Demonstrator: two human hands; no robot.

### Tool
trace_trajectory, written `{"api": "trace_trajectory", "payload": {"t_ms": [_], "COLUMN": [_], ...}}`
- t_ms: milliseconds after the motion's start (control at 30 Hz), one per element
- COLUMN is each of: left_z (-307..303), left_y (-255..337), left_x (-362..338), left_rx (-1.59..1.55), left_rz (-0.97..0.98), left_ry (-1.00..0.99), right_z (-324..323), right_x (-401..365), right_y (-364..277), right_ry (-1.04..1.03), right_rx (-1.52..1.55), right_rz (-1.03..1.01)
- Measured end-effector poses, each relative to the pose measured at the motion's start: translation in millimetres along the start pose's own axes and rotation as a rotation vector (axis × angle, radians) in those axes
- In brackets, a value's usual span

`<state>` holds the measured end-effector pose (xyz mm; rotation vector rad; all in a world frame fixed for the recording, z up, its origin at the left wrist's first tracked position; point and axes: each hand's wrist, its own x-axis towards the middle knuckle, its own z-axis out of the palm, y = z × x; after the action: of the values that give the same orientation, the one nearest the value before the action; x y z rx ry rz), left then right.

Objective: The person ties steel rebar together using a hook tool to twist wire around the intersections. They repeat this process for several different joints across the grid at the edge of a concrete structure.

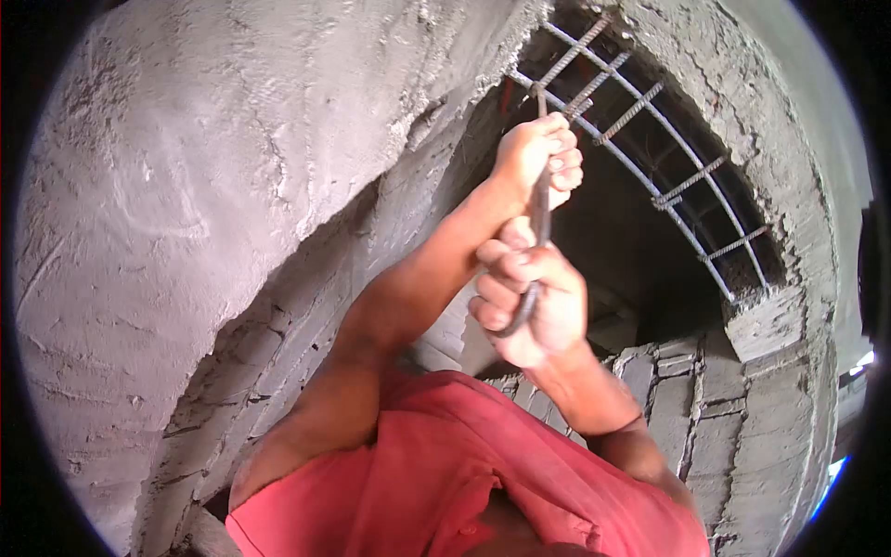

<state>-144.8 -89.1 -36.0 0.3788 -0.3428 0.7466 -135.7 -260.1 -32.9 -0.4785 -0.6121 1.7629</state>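
A dark metal bar with a curved lower end runs up between my hands. My left hand is wrapped round its upper part, close beneath the bars. Lower down, my right hand grips the bar near the curved end, which sticks out past the fingers. The bar's top end meets the rebar grid near its left end, at a crossing of two rods. Long smooth rods and short ribbed cross-rods make up this grid, which spans an opening in the concrete.
Rough plastered concrete fills the left side. A broken-edged concrete rim surrounds the grid at the upper right, with a dark hollow behind it. Brickwork lies below right, beside my red shirt.
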Motion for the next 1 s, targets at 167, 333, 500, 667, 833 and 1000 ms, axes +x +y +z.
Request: {"api": "trace_trajectory", "payload": {"t_ms": [167, 333, 500, 667, 833, 1000], "left_z": [20.2, 93.9, 35.2, -49.4, -115.2, -129.0], "left_y": [5.2, -59.3, -86.3, -99.7, -80.8, -65.1], "left_x": [58.5, 103.0, 48.5, -1.7, -0.8, -9.0], "left_rx": [0.273, 0.606, 0.526, 0.808, 1.359, 1.447], "left_rz": [0.067, 0.381, 0.390, 0.364, 0.434, 0.446], "left_ry": [0.271, 0.775, 0.222, 0.277, 0.339, 0.504], "right_z": [51.2, 35.4, -76.1, -174.8, -232.4, -254.5], "right_x": [2.4, -29.7, -69.4, -38.6, 22.2, 38.6], "right_y": [-56.5, -109.5, -78.1, -8.3, 40.1, 41.0], "right_ry": [-0.049, -0.278, 0.018, 0.357, 0.366, 0.293], "right_rx": [0.127, 0.350, -0.397, -0.548, -0.517, -0.635], "right_rz": [0.009, -0.145, -0.101, -0.285, -0.401, -0.383]}}
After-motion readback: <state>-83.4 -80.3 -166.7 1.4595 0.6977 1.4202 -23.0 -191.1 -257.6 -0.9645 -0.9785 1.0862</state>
